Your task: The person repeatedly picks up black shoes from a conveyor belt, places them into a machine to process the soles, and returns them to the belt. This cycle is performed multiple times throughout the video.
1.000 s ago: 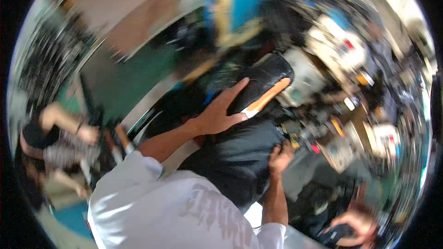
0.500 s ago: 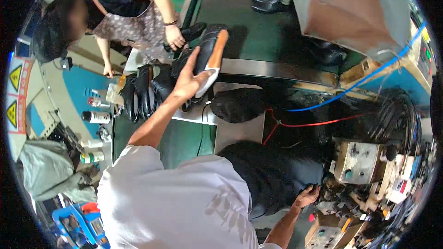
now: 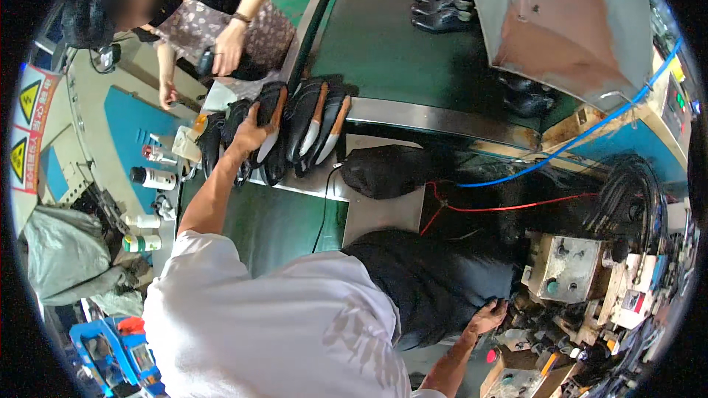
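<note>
My left hand (image 3: 250, 136) reaches out over a row of black shoes and is closed on one black shoe (image 3: 273, 114) with an orange and white side edge. This shoe leans among the others on a pale ledge. Just right of it stand two similar black shoes (image 3: 316, 121) with orange and white edges, close together. More dark shoes (image 3: 212, 140) lie to its left, partly hidden by my hand and forearm. Down at the right, my right hand (image 3: 489, 317) rests by my dark trouser leg with curled fingers; what they hold, if anything, is hidden.
Across the ledge a co-worker (image 3: 228, 48) holds a small dark object. A green conveyor belt (image 3: 369, 44) carries several black shoes (image 3: 441, 6) beyond a metal edge. A grey hood (image 3: 560, 22), blue hose (image 3: 560, 149), red cord (image 3: 516, 208) and metal control box (image 3: 568, 269) are on the right.
My left hand has brought the shoe left and down into the row. Two orange-edged shoes now show to its right. The co-worker's hand has moved left. My right hand has barely moved.
</note>
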Demonstrator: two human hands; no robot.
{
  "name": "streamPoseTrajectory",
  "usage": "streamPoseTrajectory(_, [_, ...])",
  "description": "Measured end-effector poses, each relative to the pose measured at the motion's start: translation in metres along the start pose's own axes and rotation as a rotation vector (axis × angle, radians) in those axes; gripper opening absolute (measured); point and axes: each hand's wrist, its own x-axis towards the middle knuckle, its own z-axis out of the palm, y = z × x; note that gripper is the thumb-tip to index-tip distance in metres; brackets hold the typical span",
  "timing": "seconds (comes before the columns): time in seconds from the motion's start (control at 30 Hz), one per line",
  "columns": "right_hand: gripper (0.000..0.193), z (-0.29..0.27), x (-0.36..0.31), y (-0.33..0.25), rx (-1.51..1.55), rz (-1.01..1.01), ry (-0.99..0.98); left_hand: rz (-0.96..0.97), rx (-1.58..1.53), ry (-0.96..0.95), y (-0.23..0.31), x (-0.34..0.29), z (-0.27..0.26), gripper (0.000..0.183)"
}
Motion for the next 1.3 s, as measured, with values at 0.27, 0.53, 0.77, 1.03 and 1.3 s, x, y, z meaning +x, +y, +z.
streamPoseTrajectory(0.27, [0.050, 0.000, -0.019, 0.010, -0.050, 0.047, 0.049, -0.241, 0.793, -0.504, 0.171, -0.011, -0.060, 0.081])
streamPoseTrajectory(0.53, [0.045, -0.008, -0.037, -0.004, -0.044, 0.127, 0.131, 0.716, 0.808, -0.251, 0.333, -0.030, 0.057, 0.037])
streamPoseTrajectory(0.77, [0.051, -0.021, -0.052, -0.006, 0.123, 0.301, 0.141, 1.574, 0.436, -1.060, 0.447, -0.226, 0.275, 0.044])
streamPoseTrajectory(1.03, [0.045, -0.130, -0.254, -0.010, -0.012, 0.758, 0.369, 1.709, 0.348, -1.584, 0.353, -0.405, 0.439, 0.032])
streamPoseTrajectory(1.3, [0.057, -0.219, -0.589, -0.206, -0.436, 1.952, -0.087, 1.774, -0.002, -1.477, 0.323, -0.422, 0.448, 0.030])
